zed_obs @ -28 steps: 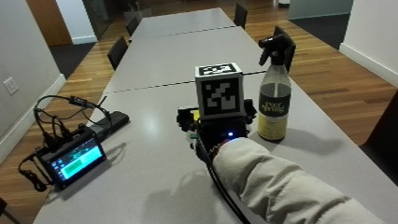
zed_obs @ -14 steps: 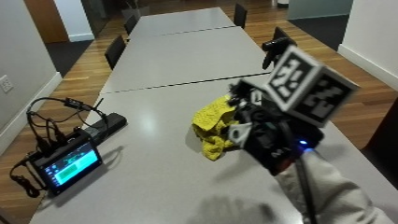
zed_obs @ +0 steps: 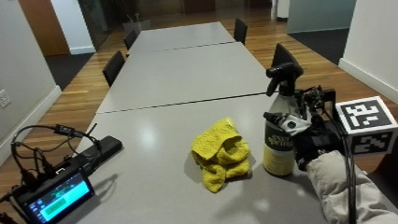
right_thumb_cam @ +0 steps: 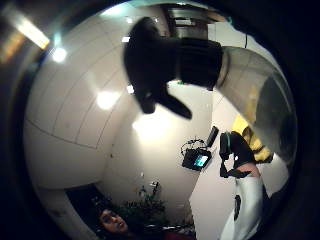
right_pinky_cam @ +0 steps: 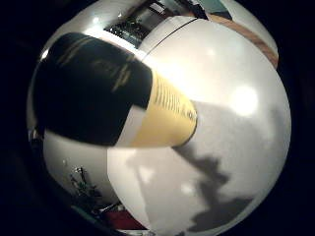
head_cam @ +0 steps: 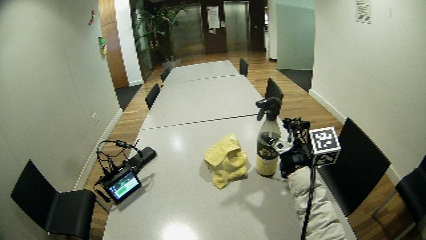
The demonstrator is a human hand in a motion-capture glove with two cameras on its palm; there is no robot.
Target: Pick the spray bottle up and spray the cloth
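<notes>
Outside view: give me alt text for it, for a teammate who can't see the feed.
A gloved right hand is at the side of an upright spray bottle standing on a grey table, with a crumpled yellow cloth lying just beside the bottle. A small monitor with cables sits at the table's near corner.

You see the bottle (zed_obs: pixel 279 149) standing upright on the table (zed_obs: pixel 174 79), near its right edge. The cloth (zed_obs: pixel 221 154) lies just left of it, apart from it. Your right hand (zed_obs: pixel 311 140) is against the bottle's right side. A screen (zed_obs: pixel 54 196) sits at the near left corner.
</notes>
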